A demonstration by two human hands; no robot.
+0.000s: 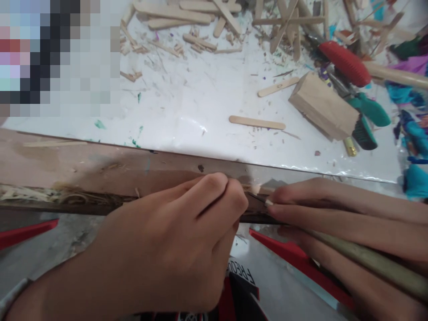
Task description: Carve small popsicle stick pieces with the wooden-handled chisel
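My left hand (187,227) is closed, its knuckles up, at the brown table edge (160,171). Its fingertips are turned down and hidden, so what they pinch cannot be made out. To its right, my right hand (321,214) grips a slim tool with a rounded olive handle (371,261). The tool's thin dark tip (257,197) points left, close to the left hand's fingers. A small pale bit (268,203) shows at the right fingertips.
A white plastic-covered board (200,102) bears craft sticks (257,122), a wood block (323,104), a red-handled tool (346,62) and green-handled pliers or scissors (371,109). Wood shavings (90,196) line the table edge. Blue scraps (416,180) lie at right.
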